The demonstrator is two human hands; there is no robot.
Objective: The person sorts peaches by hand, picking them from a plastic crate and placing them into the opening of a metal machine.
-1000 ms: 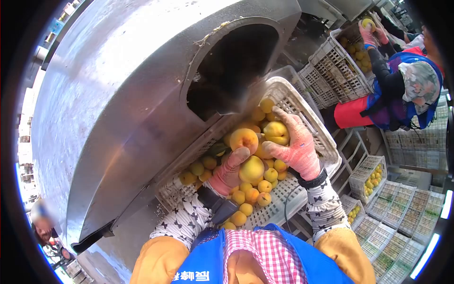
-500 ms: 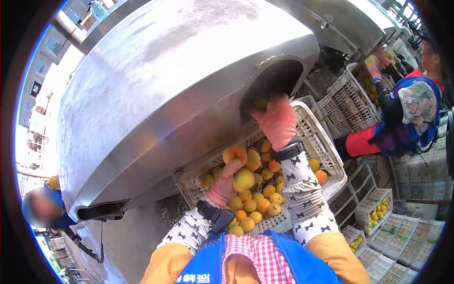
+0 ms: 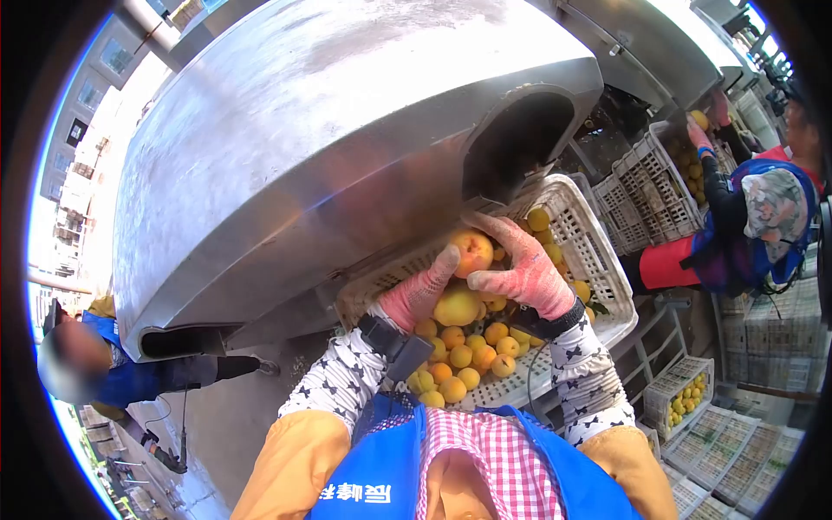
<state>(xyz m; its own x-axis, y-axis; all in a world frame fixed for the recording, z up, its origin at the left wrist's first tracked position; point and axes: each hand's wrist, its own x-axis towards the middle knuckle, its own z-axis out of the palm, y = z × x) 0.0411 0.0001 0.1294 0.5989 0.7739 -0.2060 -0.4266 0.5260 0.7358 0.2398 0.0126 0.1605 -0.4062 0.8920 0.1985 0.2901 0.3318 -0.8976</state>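
Both my hands, in pink gloves, meet above a white plastic crate (image 3: 607, 260) with many yellow-orange fruits (image 3: 459, 355) in it. Between them is a large orange-red fruit (image 3: 473, 252). My left hand (image 3: 420, 290) touches its left side, fingers closed round fruit; a big yellow fruit (image 3: 458, 306) sits just below, partly against these fingers. My right hand (image 3: 530, 269) curves round the right side of the orange-red fruit, thumb beneath it and fingers above. The dark mouth of a metal chute (image 3: 520, 143) opens just beyond the crate.
A large metal machine cover (image 3: 329, 113) fills the upper left. At the right, a co-worker (image 3: 754, 208) handles fruit over another crate (image 3: 654, 191). Another person (image 3: 130, 364) stands at far left. Stacked crates (image 3: 737, 451) and a small fruit crate (image 3: 680, 399) lie at lower right.
My right hand has come out of the chute mouth and down to the orange-red fruit beside my left hand. The view has shifted slightly, and the person at far left shows more fully.
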